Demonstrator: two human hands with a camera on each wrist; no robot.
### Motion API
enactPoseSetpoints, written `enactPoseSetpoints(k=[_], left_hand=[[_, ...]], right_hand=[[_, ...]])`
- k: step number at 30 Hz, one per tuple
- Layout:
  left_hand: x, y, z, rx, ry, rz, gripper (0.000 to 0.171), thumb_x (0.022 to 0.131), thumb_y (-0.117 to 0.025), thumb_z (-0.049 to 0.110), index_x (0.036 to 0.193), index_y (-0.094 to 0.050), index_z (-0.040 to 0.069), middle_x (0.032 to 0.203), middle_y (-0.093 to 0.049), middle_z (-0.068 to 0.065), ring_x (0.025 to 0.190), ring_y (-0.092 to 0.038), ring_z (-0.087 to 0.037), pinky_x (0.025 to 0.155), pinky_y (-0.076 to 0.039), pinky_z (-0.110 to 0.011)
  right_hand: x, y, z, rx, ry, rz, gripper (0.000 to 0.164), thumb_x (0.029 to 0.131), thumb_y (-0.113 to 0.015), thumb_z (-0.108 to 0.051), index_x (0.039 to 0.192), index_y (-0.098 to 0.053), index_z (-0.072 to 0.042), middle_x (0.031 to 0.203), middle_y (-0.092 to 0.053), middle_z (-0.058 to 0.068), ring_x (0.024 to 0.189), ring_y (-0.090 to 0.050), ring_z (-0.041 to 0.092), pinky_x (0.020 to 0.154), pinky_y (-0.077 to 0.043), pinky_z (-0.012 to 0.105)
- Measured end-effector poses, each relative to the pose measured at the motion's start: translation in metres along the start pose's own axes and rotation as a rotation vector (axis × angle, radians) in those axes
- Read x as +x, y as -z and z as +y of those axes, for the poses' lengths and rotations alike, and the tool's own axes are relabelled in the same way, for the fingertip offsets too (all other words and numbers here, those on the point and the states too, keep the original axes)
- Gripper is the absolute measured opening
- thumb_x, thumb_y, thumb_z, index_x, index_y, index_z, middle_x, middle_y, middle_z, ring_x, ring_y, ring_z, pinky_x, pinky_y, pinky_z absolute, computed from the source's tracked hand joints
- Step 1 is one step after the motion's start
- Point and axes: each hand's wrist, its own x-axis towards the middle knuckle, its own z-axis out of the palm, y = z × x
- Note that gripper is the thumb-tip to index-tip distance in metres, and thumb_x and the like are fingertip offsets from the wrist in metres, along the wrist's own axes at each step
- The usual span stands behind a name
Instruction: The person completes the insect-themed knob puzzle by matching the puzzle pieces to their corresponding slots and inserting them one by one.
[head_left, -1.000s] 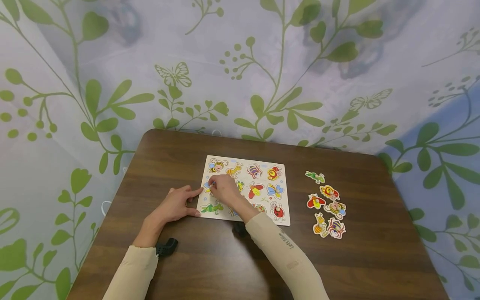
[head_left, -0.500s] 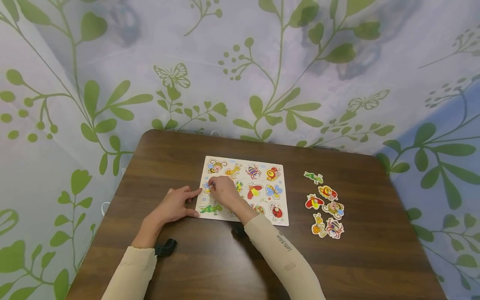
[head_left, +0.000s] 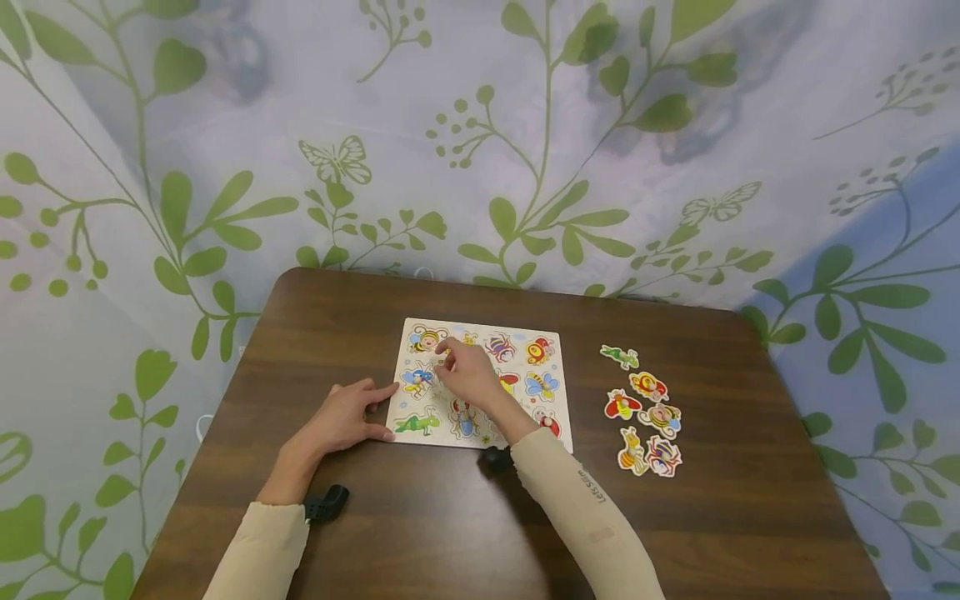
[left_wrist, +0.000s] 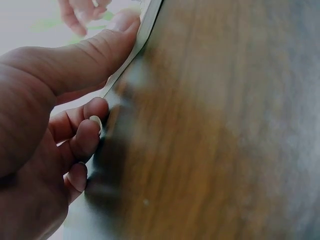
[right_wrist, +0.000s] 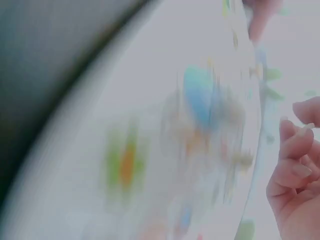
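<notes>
A pale insect peg puzzle board (head_left: 564, 425) lies on the table. My left hand (head_left: 341, 419) rests at its left side, index finger stretched to the edge and thumb on the near corner. In the left wrist view the thumb (left_wrist: 95, 60) lies on the board's edge, the other fingers bent beside it. Above the board's left half hovers my right hand (head_left: 474, 377), fingers loosely bent, with nothing visible between them. Just left of it, a blue-winged insect piece (head_left: 417, 380) sits in the middle row. A red-and-blue bug (head_left: 464, 419) shows below. My right hand hides the board's centre.
Several loose insect pieces lie right of the board, among them a green grasshopper (head_left: 619, 357), a red beetle (head_left: 622, 405), a bee (head_left: 662, 419) and a purple spider (head_left: 663, 456). A patterned curtain (head_left: 450, 192) hangs behind the brown table (head_left: 420, 517).
My right hand has let go of the blue-winged piece and moved up and right, uncovering it and the bug below. The left hand has stayed at the board's edge.
</notes>
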Motion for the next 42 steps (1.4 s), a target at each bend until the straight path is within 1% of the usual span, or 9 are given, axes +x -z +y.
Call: enactPoseSetpoints(k=[5,11,14,19,23,27,33,38,42], left_hand=[[0.001,-0.002,0.000,0.004,-0.003,0.002,0.084,0.069,-0.084,0.047,0.143,-0.051,0.022,0.079,-0.044,0.003,0.062,-0.036,-0.011,0.073,-0.020,-0.036],[0.003,-0.001,-0.001,0.016,-0.008,0.017,0.085,0.068,-0.085,0.045,0.143,-0.051,0.022,0.078,-0.044,0.003,0.061,-0.036,-0.011,0.073,-0.020,-0.036],[0.003,-0.001,-0.002,0.021,-0.012,0.012,0.085,0.069,-0.085,0.044,0.143,-0.050,0.023,0.078,-0.044,0.003,0.061,-0.035,-0.011,0.074,-0.019,-0.036],[0.002,-0.001,-0.001,0.015,-0.014,0.009,0.085,0.069,-0.085,0.044,0.143,-0.050,0.022,0.078,-0.044,0.003,0.061,-0.036,-0.011,0.074,-0.020,-0.036],[0.002,-0.001,0.000,0.012,-0.004,0.010,0.085,0.068,-0.085,0.045,0.143,-0.051,0.023,0.078,-0.045,0.003,0.062,-0.037,-0.011,0.075,-0.020,-0.036],[0.001,-0.002,-0.001,0.019,-0.008,0.008,0.085,0.068,-0.085,0.046,0.143,-0.051,0.022,0.078,-0.045,0.003,0.061,-0.037,-0.011,0.074,-0.020,-0.036],[0.000,-0.003,-0.001,0.004,0.013,0.005,0.086,0.068,-0.085,0.044,0.143,-0.050,0.023,0.077,-0.044,0.003,0.061,-0.036,-0.012,0.074,-0.020,-0.036],[0.000,-0.002,-0.001,-0.006,0.018,0.011,0.085,0.068,-0.086,0.044,0.143,-0.051,0.023,0.077,-0.044,0.003,0.061,-0.037,-0.012,0.074,-0.020,-0.036],[0.001,-0.002,-0.002,0.000,0.012,0.001,0.085,0.069,-0.085,0.045,0.143,-0.050,0.024,0.078,-0.045,0.004,0.062,-0.038,-0.011,0.074,-0.020,-0.036]], right_hand=[[-0.001,0.040,0.041,0.049,-0.080,0.127,0.021,0.092,-0.064,-0.022,0.109,-0.067,-0.011,0.084,-0.067,0.005,0.063,-0.057,0.017,0.055,-0.043,0.028],[-0.010,0.100,0.107,0.091,-0.280,0.323,0.018,0.092,-0.063,-0.021,0.102,-0.069,-0.008,0.088,-0.067,0.010,0.078,-0.060,0.023,0.065,-0.044,0.029],[-0.023,0.120,0.137,0.073,-0.392,0.357,0.020,0.092,-0.061,-0.022,0.104,-0.069,-0.007,0.092,-0.068,0.013,0.081,-0.061,0.028,0.067,-0.046,0.033],[-0.046,0.143,0.173,-0.023,-0.540,0.361,0.030,0.092,-0.054,-0.022,0.115,-0.063,-0.003,0.113,-0.066,0.021,0.104,-0.056,0.040,0.087,-0.045,0.048],[-0.059,0.152,0.190,-0.090,-0.653,0.318,0.041,0.093,-0.049,-0.023,0.126,-0.055,0.000,0.125,-0.059,0.026,0.115,-0.049,0.047,0.096,-0.041,0.054],[-0.065,0.153,0.198,-0.139,-0.719,0.276,0.043,0.093,-0.049,-0.025,0.125,-0.054,0.003,0.123,-0.057,0.028,0.114,-0.050,0.048,0.096,-0.042,0.054],[-0.062,0.147,0.203,-0.208,-0.673,0.285,0.036,0.095,-0.049,-0.024,0.113,-0.062,0.005,0.115,-0.062,0.029,0.109,-0.054,0.048,0.095,-0.042,0.055],[-0.058,0.145,0.203,-0.198,-0.658,0.346,0.032,0.095,-0.052,-0.021,0.110,-0.065,0.004,0.112,-0.065,0.027,0.107,-0.056,0.047,0.094,-0.043,0.054],[-0.057,0.143,0.198,-0.176,-0.660,0.354,0.031,0.097,-0.053,-0.021,0.112,-0.065,0.002,0.112,-0.065,0.026,0.107,-0.056,0.045,0.093,-0.044,0.054]])
